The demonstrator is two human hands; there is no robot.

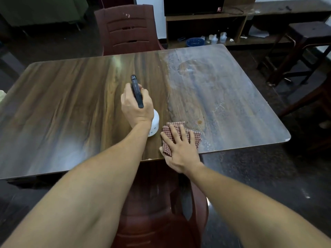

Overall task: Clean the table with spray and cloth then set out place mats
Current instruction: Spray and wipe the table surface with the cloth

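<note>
Two hands: both are over the worktop (71, 108), and the bare arms reach in from its near edge.
Left hand (137, 106): its fingers are curled round the neck of the bottle (155, 124) and grip it; the black spray head stands out above the knuckles and points to the far edge.
Bottle: white body, tilted, below the left wrist near the middle of the worktop; it seems to be lifted a little, but I cannot tell if its base touches.
Right hand (180, 152): it lies flat on the cloth (196, 138), fingers (174, 133) straight and a little spread, pressing down; the palm hangs over the near edge.
Cloth: red-and-white checks, folded, at the near edge, just right of the bottle.
Worktop surface: wood pattern; the right half is dull, with wet streaks and droplets, and the left half is glossy.
Chairs: one dark red chair (129, 29) at the far side, another chair (157, 203) at the near side, under the arms.
</note>
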